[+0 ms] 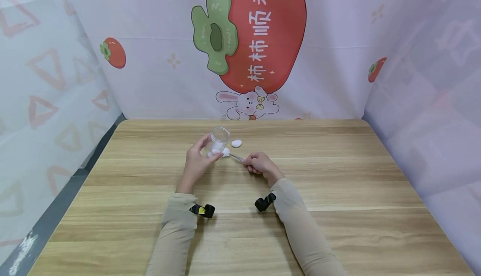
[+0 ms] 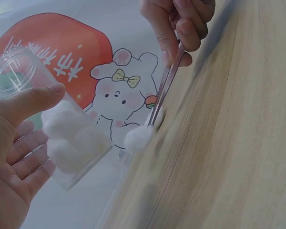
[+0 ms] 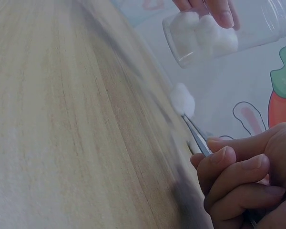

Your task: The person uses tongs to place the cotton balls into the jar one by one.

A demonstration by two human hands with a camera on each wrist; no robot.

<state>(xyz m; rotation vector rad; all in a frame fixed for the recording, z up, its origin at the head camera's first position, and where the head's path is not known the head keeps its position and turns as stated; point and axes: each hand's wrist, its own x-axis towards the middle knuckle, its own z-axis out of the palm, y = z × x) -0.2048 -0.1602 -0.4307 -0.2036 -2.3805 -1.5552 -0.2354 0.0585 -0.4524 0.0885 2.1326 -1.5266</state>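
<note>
A clear open-mouthed jar (image 1: 220, 135) is held up and tilted in my left hand (image 1: 197, 159), thumb on one side and fingers on the other. Several white cotton balls (image 2: 74, 138) lie inside it toward its base. My right hand (image 1: 260, 163) pinches metal tweezers (image 3: 196, 136) between thumb and fingers. At the tweezers' tips is one cotton ball (image 3: 182, 99), outside the jar and close beside its wall in the head view. Another cotton ball (image 1: 236, 143) rests on the table just beyond the tweezers.
The wood-grain table (image 1: 338, 175) reaches back to a printed curtain (image 1: 150, 79) with a big red persimmon and a rabbit. Similar cloth hangs at both sides. Each sleeved forearm carries a black wrist camera (image 1: 265, 202).
</note>
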